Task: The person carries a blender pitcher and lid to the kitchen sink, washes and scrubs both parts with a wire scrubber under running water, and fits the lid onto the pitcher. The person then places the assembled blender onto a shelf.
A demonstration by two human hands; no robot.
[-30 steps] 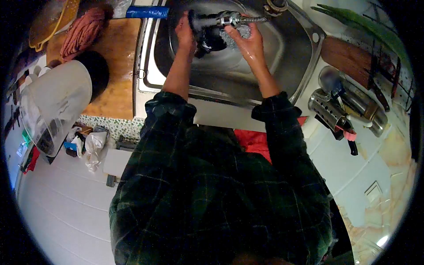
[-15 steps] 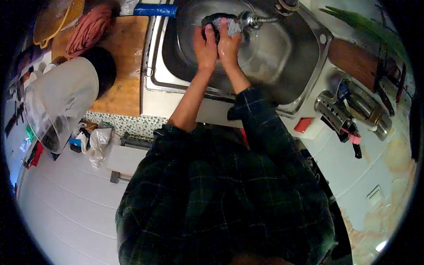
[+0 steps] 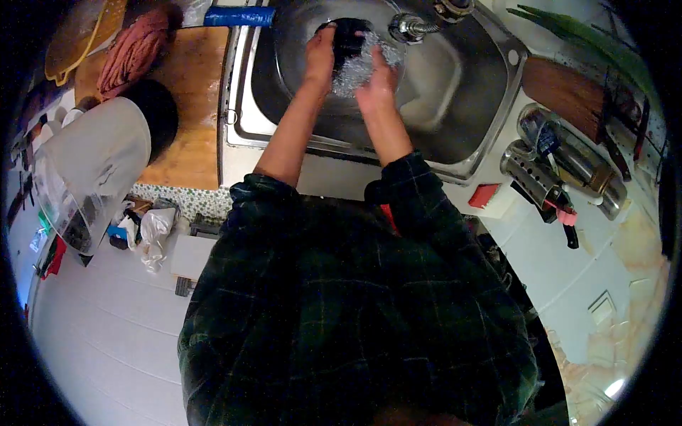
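A dark, rounded object (image 3: 347, 37) is held low in the sink under running water; its exact kind I cannot make out. My left hand (image 3: 320, 60) is closed on its left edge, with the fingertips curled over the top. On the other side my right hand (image 3: 379, 84) also grips it, its fingers partly hidden by splashing water (image 3: 354, 74). The faucet head with its ribbed metal hose (image 3: 410, 28) is just right of the object. Both hands are over the metal sink (image 3: 469, 121), where a round rim shows around them.
On the left, a wooden board (image 3: 192, 106) bears a reddish-brown bundle (image 3: 133, 53) and a large translucent container (image 3: 96, 149). A blue-wrapped handle (image 3: 240, 16) crosses the sink's left corner. To the right lie a perforated metal utensil holder (image 3: 527, 174), steel bottle (image 3: 565, 145) and red sponge-like block (image 3: 484, 195).
Both hands have moved lower and farther apart, tilting the dark object. Water now splashes widely down between them. The view has shifted slightly.
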